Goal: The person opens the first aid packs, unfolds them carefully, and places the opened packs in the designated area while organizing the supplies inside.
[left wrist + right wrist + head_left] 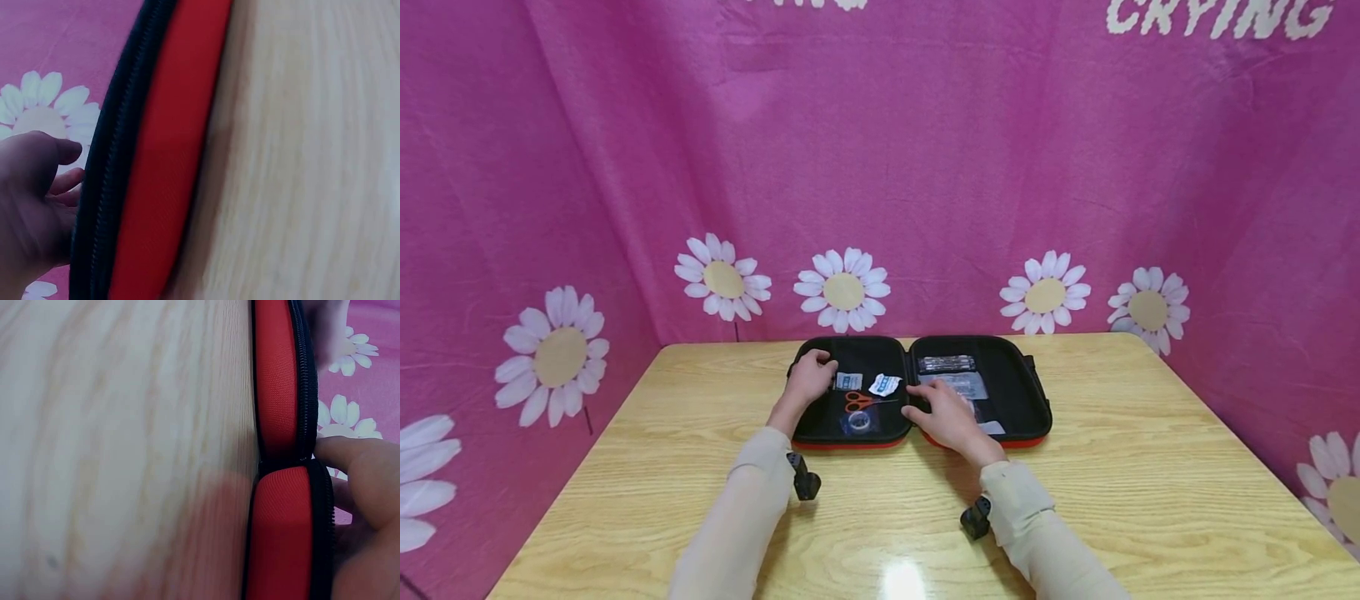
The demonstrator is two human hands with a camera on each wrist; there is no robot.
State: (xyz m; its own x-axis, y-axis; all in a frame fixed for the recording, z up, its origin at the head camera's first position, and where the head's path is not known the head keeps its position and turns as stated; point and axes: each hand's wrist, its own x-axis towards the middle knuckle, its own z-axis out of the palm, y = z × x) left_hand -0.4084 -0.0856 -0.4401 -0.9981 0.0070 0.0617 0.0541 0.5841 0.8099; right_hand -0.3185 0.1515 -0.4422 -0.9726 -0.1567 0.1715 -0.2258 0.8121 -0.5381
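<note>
An unzipped red case with a black lining lies spread flat on the table in the head view. My left hand is over the outer side of its left half, fingers loosely bent. Beside that hand lie a small printed packet, a crumpled white-and-blue packet, orange-handled scissors and a bagged tape roll. My right hand reaches over the right half, thumb and forefinger spread toward the hinge. In the right wrist view its thumb comes right at the zipped rim; its other fingers are partly hidden.
Dark slim packs and a clear packet lie in the right half, with a white piece lower down. The wooden table extends around the case. A pink daisy-print cloth hangs behind.
</note>
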